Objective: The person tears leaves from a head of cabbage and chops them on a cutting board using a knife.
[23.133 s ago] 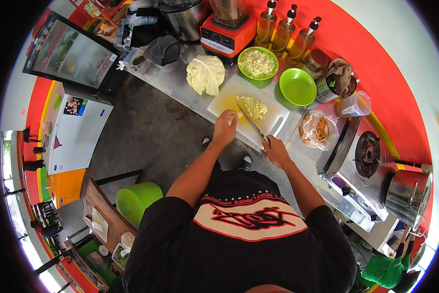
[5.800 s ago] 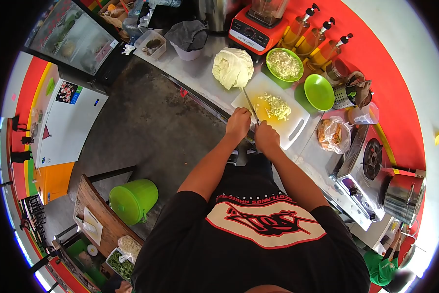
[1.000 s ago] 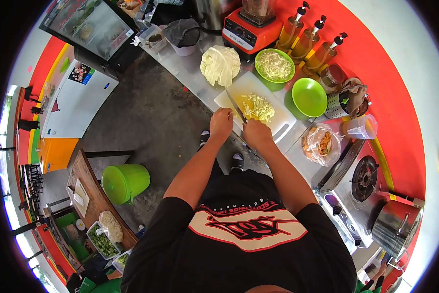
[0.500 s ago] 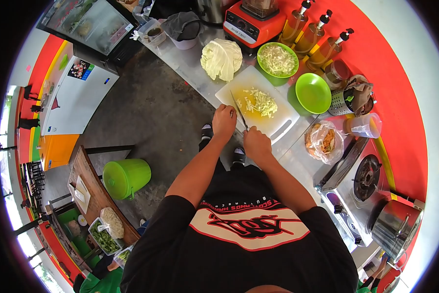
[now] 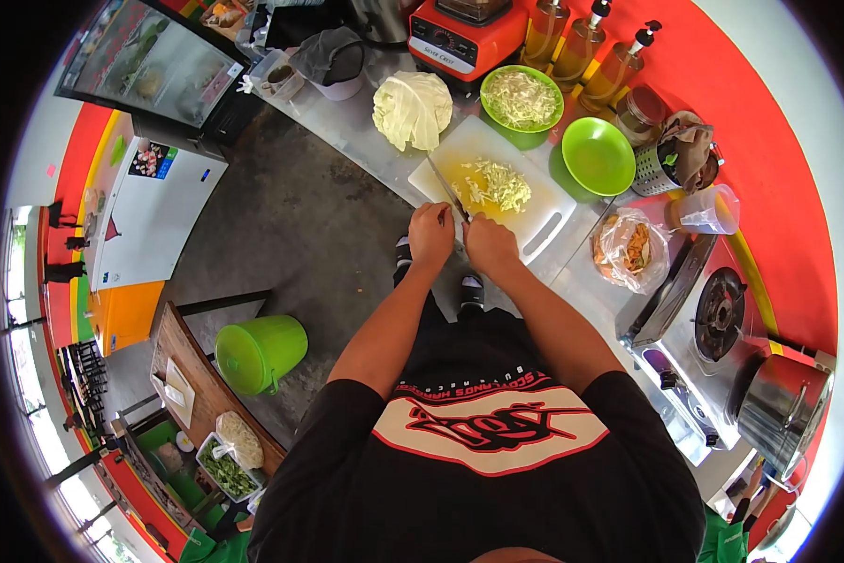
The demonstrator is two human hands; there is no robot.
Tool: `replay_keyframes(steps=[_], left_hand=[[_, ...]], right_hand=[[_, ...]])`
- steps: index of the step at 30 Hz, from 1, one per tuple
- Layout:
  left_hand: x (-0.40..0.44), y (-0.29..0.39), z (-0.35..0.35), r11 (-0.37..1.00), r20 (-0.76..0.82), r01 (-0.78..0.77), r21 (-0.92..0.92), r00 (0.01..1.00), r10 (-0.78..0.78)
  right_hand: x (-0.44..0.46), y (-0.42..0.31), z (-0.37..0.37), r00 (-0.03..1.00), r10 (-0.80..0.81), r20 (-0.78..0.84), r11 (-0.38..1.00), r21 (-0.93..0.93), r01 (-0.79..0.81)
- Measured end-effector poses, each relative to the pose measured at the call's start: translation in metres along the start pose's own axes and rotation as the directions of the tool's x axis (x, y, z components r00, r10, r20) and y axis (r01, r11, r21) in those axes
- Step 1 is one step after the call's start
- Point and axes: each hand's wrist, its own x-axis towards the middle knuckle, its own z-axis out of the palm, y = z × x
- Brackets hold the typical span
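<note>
My right hand (image 5: 491, 246) is closed round the handle of a kitchen knife (image 5: 445, 185), whose blade points up and to the left over the near-left edge of the white cutting board (image 5: 546, 199). Close beside the knife, my left hand (image 5: 431, 236) is closed, fingertips drawn together; whatever it may hold is hidden. Shredded cabbage (image 5: 505, 186) lies in a loose pile on the board, right of the blade, on a yellow-stained patch. Beyond the board's far-left corner sits a large cut piece of cabbage (image 5: 412, 111).
A green bowl of shredded cabbage (image 5: 523, 98) and another green bowl (image 5: 598, 156) stand behind the board. Farther back are a red blender (image 5: 464, 42) and pump bottles (image 5: 614, 68). A bagged food item (image 5: 629, 250) and a gas stove (image 5: 713, 319) are at right.
The view has shifted slightly. Both hands have drawn closer together, and the knife has tilted farther left, its blade nearer the board's left edge. The cabbage pile looks much the same.
</note>
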Motion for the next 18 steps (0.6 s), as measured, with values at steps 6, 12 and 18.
replay_keyframes(steps=[6, 12, 18], left_hand=[[0.001, 0.0, -0.008, 0.999, 0.017, 0.022, 0.024, 1.0, -0.022], [0.006, 0.001, -0.01, 0.995, 0.024, 0.053, 0.089, 0.998, -0.055], [0.006, -0.01, -0.012, 0.998, 0.046, 0.05, 0.042, 0.998, -0.052]], right_hand=[[-0.011, 0.004, -0.036, 0.999, 0.013, 0.039, 0.999, -0.033, -0.012], [-0.035, 0.008, -0.029, 0.998, -0.006, 0.067, 0.997, -0.081, 0.011], [-0.044, 0.028, -0.021, 0.991, 0.019, 0.129, 0.998, -0.068, -0.01]])
